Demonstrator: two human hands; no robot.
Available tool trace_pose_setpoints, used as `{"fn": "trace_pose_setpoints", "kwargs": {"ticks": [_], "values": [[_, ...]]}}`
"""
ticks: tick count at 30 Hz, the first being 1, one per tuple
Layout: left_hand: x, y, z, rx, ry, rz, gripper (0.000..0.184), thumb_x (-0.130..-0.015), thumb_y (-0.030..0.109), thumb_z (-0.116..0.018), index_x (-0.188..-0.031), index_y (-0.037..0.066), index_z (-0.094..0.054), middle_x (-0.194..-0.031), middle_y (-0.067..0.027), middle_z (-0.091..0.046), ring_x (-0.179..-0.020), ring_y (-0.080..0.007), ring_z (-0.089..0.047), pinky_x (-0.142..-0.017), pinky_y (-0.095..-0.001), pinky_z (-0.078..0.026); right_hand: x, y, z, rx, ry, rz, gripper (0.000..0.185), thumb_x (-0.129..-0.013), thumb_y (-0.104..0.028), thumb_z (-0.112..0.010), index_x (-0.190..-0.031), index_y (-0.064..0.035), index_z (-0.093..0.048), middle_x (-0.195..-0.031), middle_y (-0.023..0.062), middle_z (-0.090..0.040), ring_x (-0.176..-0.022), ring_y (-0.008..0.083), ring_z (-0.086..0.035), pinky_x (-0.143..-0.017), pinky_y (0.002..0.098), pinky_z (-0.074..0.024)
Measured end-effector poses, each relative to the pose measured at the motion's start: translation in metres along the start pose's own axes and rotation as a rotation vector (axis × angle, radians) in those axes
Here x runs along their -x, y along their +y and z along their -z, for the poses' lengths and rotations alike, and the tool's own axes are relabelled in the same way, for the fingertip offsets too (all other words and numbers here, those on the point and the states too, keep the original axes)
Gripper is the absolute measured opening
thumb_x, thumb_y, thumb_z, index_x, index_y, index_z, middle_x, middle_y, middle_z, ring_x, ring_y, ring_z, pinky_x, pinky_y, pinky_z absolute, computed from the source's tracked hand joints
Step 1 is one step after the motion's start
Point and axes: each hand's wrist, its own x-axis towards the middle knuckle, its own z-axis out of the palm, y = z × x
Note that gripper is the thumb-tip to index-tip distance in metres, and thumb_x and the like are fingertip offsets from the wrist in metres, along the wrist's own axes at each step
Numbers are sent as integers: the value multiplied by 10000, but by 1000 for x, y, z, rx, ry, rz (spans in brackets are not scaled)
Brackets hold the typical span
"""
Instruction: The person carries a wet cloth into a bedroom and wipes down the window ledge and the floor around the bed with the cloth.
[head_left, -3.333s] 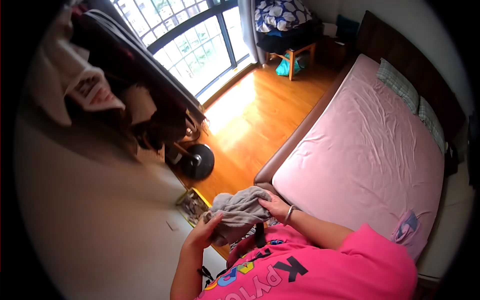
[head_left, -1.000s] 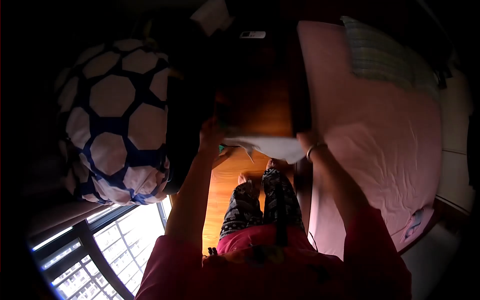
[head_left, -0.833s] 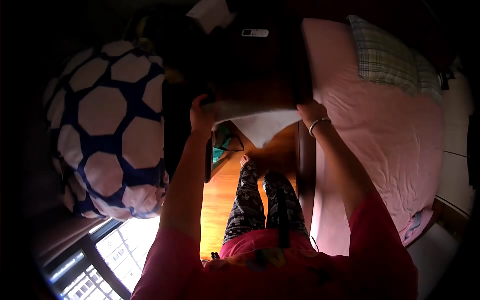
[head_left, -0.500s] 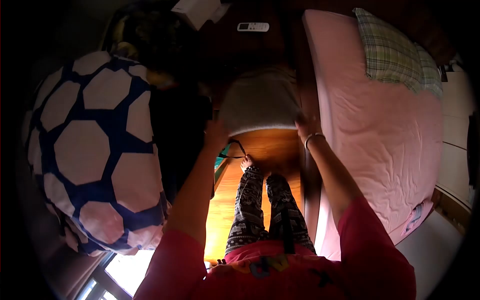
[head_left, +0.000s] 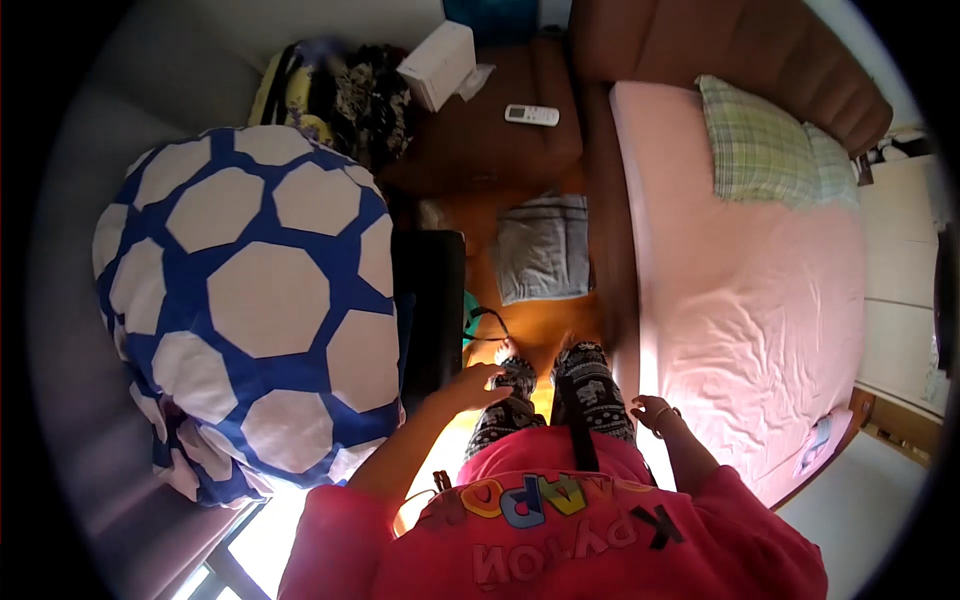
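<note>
A folded grey cloth (head_left: 545, 248), perhaps a towel, lies on the wooden floor beyond my feet, between the brown nightstand and where I stand. My left hand (head_left: 478, 388) hangs in front of my patterned trousers with its fingers apart, holding nothing. On the other side, my right hand (head_left: 655, 411), with a bracelet at the wrist, is by the edge of the pink-sheeted bed (head_left: 740, 300). Its fingers are loosely bent and no object shows in them. Neither hand touches the cloth.
A large bundle in a blue-and-white cover (head_left: 268, 300) fills the left side. On the brown nightstand (head_left: 490, 150) are a white box (head_left: 437, 65) and a remote control (head_left: 531, 115). Plaid pillows (head_left: 760, 140) lie on the bed. A green bag (head_left: 470, 315) with a dark strap is near my left foot.
Both hands have let go of the grey cloth, which was stretched between them and now lies on the floor. The hands have drawn back toward my body, and the picture is brighter.
</note>
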Motion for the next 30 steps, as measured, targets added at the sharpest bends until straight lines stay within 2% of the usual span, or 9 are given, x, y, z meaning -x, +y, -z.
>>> {"fn": "trace_pose_setpoints", "kwargs": {"ticks": [7,10,15,16,22,24,25,27,30], "values": [[90,22,35,768,218,-43,489,-955,257,-568,-1381,65,-422,-1256,-89,-560,-1120,-169,-538,-914,-284,-436,-26,9,33,-608,114,-60,262,-903,-193,-603,-1126,-57,-614,-932,47,-668,-773,156,-642,-626,314,-523],[100,26,41,946,179,-40,502,-968,281,-553,-1405,95,-391,-1248,-30,-559,-1117,-132,-530,-900,-287,-429,-64,28,27,-143,29,-77,251,-909,-250,-595,-1067,-67,-660,-917,116,-685,-794,216,-664,-750,320,-531],[60,49,75,849,223,-26,476,-969,352,-541,-1361,101,-441,-1209,-10,-568,-1068,-131,-548,-848,-290,-446,-78,35,29,-3,126,228,274,-899,-303,-594,-1060,-95,-672,-1048,113,-690,-953,262,-662,-828,343,-520],[41,43,81,826,216,-52,464,-963,344,-552,-1352,110,-455,-1171,-14,-584,-1038,-131,-558,-843,-282,-444,-41,-15,65,-268,111,14,256,-896,-285,-595,-1037,-89,-678,-988,114,-703,-915,245,-672,-798,344,-521],[-39,73,137,782,383,-185,444,-933,333,-600,-1287,75,-527,-1124,-33,-607,-999,-120,-556,-834,-255,-439,-73,-5,142,202,51,189,286,-865,-343,-590,-999,-114,-699,-955,138,-700,-893,269,-672,-808,357,-513],[-62,74,150,832,361,-142,453,-927,349,-610,-1276,68,-538,-1133,-38,-604,-1012,-123,-550,-814,-250,-443,-82,-10,188,-105,-98,-3,312,-870,-357,-593,-1020,-103,-696,-1002,149,-694,-959,302,-657,-855,367,-504],[-81,59,142,869,437,-248,451,-933,356,-601,-1288,86,-532,-1139,-56,-601,-1027,-140,-556,-828,-273,-457,-95,-15,217,70,-108,26,314,-868,-355,-601,-1030,-103,-695,-1010,147,-694,-975,296,-654,-864,364,-501],[-87,64,153,970,478,-125,471,-921,359,-616,-1289,82,-520,-1129,-69,-596,-1015,-159,-572,-835,-286,-469,-128,-34,289,312,-92,79,334,-858,-356,-620,-1073,-108,-682,-1022,148,-690,-1008,292,-645,-881,367,-495],[-95,78,130,1024,630,13,525,-899,397,-627,-1291,71,-503,-1152,-108,-599,-991,-216,-613,-846,-323,-497,-212,-60,392,497,-187,287,226,-891,-253,-586,-1005,-78,-674,-807,64,-684,-735,214,-647,-684,316,-518]]}}
